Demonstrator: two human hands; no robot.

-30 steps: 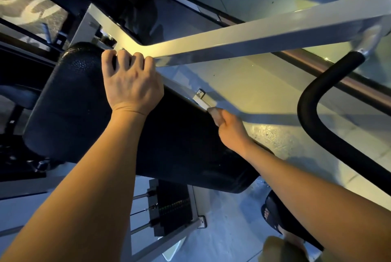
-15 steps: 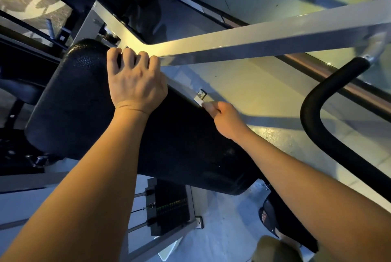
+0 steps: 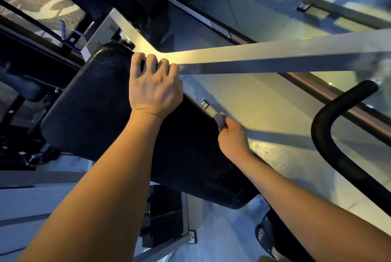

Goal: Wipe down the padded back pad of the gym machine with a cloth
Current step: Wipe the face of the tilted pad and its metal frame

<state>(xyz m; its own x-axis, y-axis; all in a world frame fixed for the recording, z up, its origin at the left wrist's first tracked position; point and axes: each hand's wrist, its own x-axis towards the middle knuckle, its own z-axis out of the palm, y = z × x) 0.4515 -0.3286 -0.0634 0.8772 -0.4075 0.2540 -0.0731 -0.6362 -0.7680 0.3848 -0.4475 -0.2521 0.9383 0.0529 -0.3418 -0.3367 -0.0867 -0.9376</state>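
The black padded back pad (image 3: 101, 109) runs slantwise from upper left to lower middle. My left hand (image 3: 155, 90) lies on its upper part, the fingers curled over the far edge beside the grey frame bar. At the pad's right edge my right hand (image 3: 232, 136) grips a small pale wad that looks like the cloth (image 3: 220, 122). Only a bit of the cloth shows above the knuckles, and the fingers are hidden behind the pad's edge. A small metal bracket (image 3: 204, 104) sits just above that hand.
A grey steel frame bar (image 3: 275, 58) crosses behind the pad. A black curved handle (image 3: 330, 134) stands at the right. The weight stack (image 3: 165, 215) is below the pad. My sandalled foot (image 3: 266, 238) is on the glossy floor at the bottom right.
My right hand has slid a little down the pad's right edge, away from the bracket. My left hand keeps its hold on the far edge.
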